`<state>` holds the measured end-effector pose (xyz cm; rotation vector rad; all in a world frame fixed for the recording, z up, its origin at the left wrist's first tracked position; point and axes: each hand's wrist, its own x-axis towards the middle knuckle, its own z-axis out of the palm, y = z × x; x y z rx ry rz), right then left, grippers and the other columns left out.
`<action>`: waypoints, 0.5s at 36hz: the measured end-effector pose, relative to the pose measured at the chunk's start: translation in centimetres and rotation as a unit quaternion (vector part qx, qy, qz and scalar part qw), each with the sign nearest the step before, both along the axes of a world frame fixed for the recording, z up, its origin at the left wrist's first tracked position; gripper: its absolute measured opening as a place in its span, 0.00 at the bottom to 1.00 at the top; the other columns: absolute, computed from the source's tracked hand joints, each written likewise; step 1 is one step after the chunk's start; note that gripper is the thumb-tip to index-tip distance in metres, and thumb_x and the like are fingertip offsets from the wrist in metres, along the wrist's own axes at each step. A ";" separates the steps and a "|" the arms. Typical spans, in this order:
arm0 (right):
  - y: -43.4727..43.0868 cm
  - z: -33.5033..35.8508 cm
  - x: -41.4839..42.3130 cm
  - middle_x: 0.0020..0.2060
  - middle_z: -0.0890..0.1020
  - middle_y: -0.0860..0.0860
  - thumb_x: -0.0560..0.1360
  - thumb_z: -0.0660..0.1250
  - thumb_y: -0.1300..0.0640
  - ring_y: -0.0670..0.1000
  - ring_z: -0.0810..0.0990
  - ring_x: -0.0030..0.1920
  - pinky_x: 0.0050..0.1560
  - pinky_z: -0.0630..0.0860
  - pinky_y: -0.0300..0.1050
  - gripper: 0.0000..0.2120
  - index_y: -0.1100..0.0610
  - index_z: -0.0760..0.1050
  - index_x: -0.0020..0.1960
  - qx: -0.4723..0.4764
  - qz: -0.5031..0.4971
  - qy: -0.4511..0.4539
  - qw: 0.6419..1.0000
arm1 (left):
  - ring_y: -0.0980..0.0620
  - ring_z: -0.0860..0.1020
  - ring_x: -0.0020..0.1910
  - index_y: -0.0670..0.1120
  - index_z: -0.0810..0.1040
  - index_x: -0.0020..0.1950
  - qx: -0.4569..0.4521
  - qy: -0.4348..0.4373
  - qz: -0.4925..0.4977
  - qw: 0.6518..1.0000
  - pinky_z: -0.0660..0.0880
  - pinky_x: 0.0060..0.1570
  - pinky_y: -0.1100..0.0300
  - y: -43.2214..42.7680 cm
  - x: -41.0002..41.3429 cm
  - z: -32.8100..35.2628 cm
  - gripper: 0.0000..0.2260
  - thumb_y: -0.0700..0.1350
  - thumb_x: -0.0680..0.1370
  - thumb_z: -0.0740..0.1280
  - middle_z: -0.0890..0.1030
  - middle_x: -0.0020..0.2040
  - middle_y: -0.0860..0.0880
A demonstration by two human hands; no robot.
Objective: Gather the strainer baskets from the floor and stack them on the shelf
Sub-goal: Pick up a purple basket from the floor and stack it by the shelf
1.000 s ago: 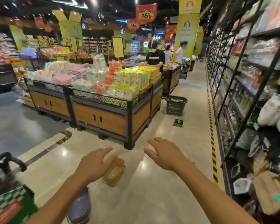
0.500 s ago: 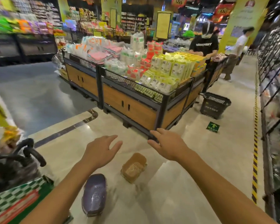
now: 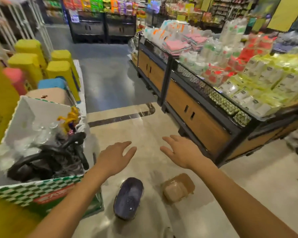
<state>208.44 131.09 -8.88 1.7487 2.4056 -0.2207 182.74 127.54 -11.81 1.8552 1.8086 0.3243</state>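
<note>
A shop aisle is seen from a head-worn camera looking down at two bare forearms, both cut off by the lower edge of the view. The left hand (image 3: 116, 156) and the right hand (image 3: 181, 152) are held out palm-down above the floor (image 3: 239, 194), fingers straight and loosely spread; nothing is held or touched by either. Two strainer baskets lie on the pale floor beneath and between the arms, on the near side of a dark inlaid stripe (image 3: 120, 118). The purple strainer basket (image 3: 129, 198) lies just beside the corner of a green-and-white checkered carton (image 3: 41, 191). The tan strainer basket (image 3: 178, 188) lies near it, apart from it, towards a wood-panelled display stand (image 3: 196, 117). Both baskets are blurred, so their mesh and which way up they lie cannot be made out. Black curved handles (image 3: 50, 158) and clear wrapping are seen inside the carton. Stacked yellow plastic stools (image 3: 62, 73) stand behind it. The packaged goods piled on the stand are too smeared to be identified.
</note>
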 end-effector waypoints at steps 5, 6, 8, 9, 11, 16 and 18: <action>7.5 -3.4 -2.4 0.80 0.63 0.53 0.83 0.47 0.34 0.58 0.66 0.77 0.75 0.65 0.56 0.30 0.46 0.57 0.82 -0.036 0.081 -0.021 0.996 | 0.46 0.70 0.73 0.54 0.66 0.78 -0.028 0.003 0.085 0.996 0.67 0.70 0.50 3.0 -0.5 -4.0 0.28 0.65 0.82 0.53 0.71 0.76 0.49; 9.1 -4.2 -2.9 0.80 0.63 0.53 0.83 0.48 0.34 0.58 0.65 0.77 0.76 0.64 0.56 0.30 0.46 0.57 0.81 -0.049 0.098 -0.020 0.994 | 0.47 0.70 0.73 0.54 0.66 0.78 -0.036 0.001 0.108 0.994 0.67 0.70 0.51 3.5 -0.6 -4.8 0.28 0.65 0.82 0.53 0.71 0.76 0.49; 12.3 -6.3 -3.9 0.80 0.63 0.51 0.83 0.49 0.35 0.57 0.65 0.77 0.77 0.63 0.56 0.29 0.45 0.58 0.81 -0.072 0.136 -0.009 0.988 | 0.47 0.71 0.72 0.55 0.67 0.78 -0.042 -0.007 0.152 0.987 0.68 0.69 0.51 4.3 -0.8 -6.8 0.30 0.68 0.81 0.51 0.72 0.75 0.50; 13.9 -7.5 -4.2 0.80 0.64 0.50 0.83 0.49 0.34 0.57 0.66 0.77 0.76 0.63 0.56 0.29 0.44 0.58 0.81 -0.079 0.158 -0.007 0.984 | 0.48 0.72 0.71 0.55 0.68 0.77 -0.043 -0.013 0.173 0.984 0.70 0.68 0.51 4.5 -0.8 -7.9 0.34 0.72 0.79 0.48 0.73 0.75 0.51; 16.7 -10.0 -4.9 0.80 0.64 0.50 0.83 0.49 0.34 0.57 0.66 0.77 0.76 0.64 0.55 0.30 0.45 0.59 0.81 -0.087 0.207 -0.017 0.974 | 0.48 0.73 0.70 0.55 0.69 0.76 -0.047 -0.019 0.224 0.973 0.71 0.66 0.50 4.5 -0.6 -10.0 0.40 0.76 0.75 0.42 0.74 0.74 0.51; 20.9 -15.5 -7.3 0.80 0.63 0.52 0.83 0.48 0.34 0.57 0.66 0.77 0.75 0.63 0.53 0.31 0.46 0.57 0.82 -0.098 0.299 -0.057 0.948 | 0.42 0.78 0.62 0.52 0.77 0.70 -0.042 -0.023 0.360 0.932 0.73 0.58 0.52 3.5 0.3 -13.6 0.32 0.68 0.78 0.48 0.82 0.63 0.44; 22.2 -17.5 -8.5 0.80 0.64 0.52 0.83 0.49 0.35 0.57 0.67 0.77 0.75 0.64 0.54 0.30 0.46 0.57 0.82 -0.111 0.318 -0.052 0.940 | 0.40 0.79 0.61 0.51 0.76 0.71 -0.050 -0.033 0.405 0.913 0.75 0.57 0.49 2.8 0.4 -15.3 0.30 0.66 0.79 0.51 0.81 0.63 0.43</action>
